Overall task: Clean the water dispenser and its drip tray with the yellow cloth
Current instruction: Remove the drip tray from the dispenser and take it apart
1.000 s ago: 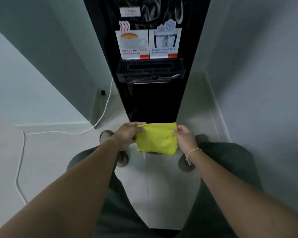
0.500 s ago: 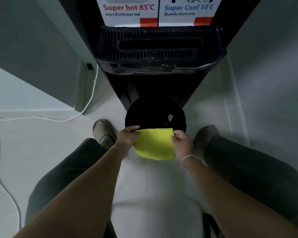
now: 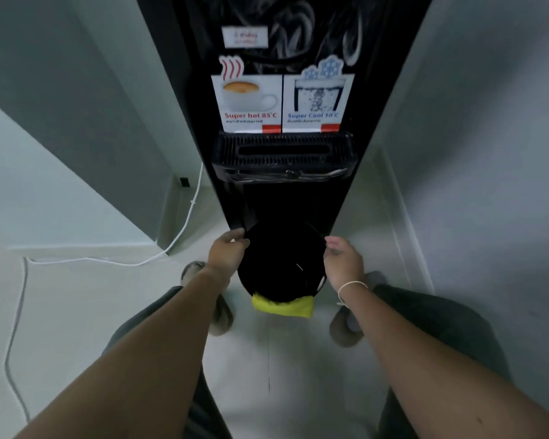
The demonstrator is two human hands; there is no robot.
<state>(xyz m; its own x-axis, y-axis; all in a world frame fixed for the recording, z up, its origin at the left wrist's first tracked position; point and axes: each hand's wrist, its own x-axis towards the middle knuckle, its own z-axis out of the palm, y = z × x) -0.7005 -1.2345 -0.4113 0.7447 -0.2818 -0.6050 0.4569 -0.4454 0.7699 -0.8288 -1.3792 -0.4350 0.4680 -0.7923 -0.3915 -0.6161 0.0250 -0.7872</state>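
- Water dispenser (image 3: 286, 198): tall black cabinet standing in a narrow recess between two pale walls, seen from my head view looking down its front.
- Drip tray (image 3: 282, 156): black slotted tray projecting from the dispenser front, directly below the two labels; neither of my hands touches it.
- Labels: "Super hot 85°C" sticker (image 3: 248, 103) on the left with a cup picture, "Super Cool 10°C" sticker (image 3: 317, 103) on the right with a glass picture.
- Round black object (image 3: 281, 264): dark disc-shaped item in front of the dispenser's lower panel, between my two hands; I cannot tell what it is.
- Yellow cloth (image 3: 282, 307): a folded strip shows under the near edge of the round black object, mostly hidden by it, above the floor between my feet.
- Left hand (image 3: 227, 251): at the left edge of the round object, fingers curled around its rim.
- Right hand (image 3: 343, 259): just beside the right edge of the object, fingers loosely bent; I cannot tell whether they touch it. A thin pale band (image 3: 352, 285) sits on the wrist.
- White cable (image 3: 184, 229): runs down the left wall corner and across the pale floor (image 3: 76, 312).
- Slippers (image 3: 346, 327): visible on both sides below the cloth.
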